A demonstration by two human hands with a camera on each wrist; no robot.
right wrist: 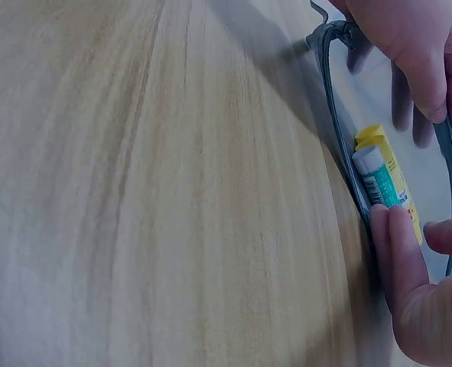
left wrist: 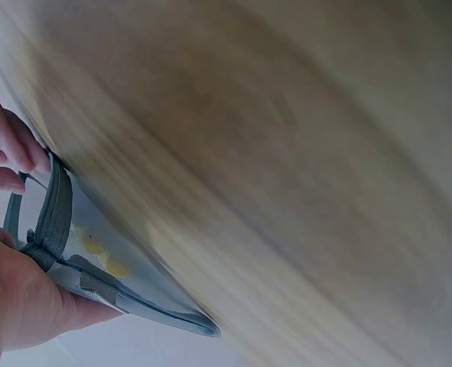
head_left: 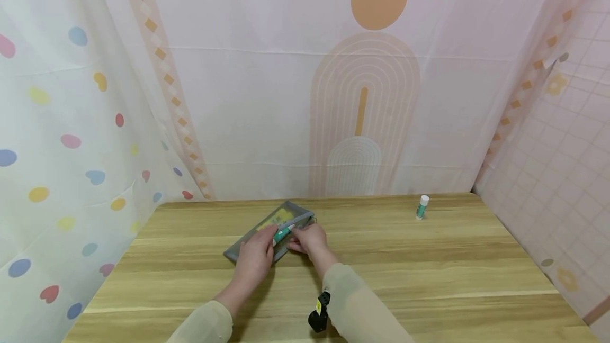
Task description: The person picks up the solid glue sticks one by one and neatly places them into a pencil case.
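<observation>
A grey mesh pouch (head_left: 269, 231) is lain flat near the far edge of the desk (head_left: 429, 269), left of centre, its open edge pinched by the left hand (head_left: 254, 261). A teal-and-white glue stick (head_left: 282, 233) is clamped in the grip of the right hand (head_left: 310, 240) at the pouch mouth, beside a yellow item (right wrist: 390, 164) inside. A second glue stick (head_left: 421, 207) is stood upright near the far right corner, well apart

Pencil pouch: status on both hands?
Left hand holds the grey pouch open. Right hand feeds a teal glue stick through its mouth. Yellow item already inside. Spare glue stick stands well clear.
</observation>
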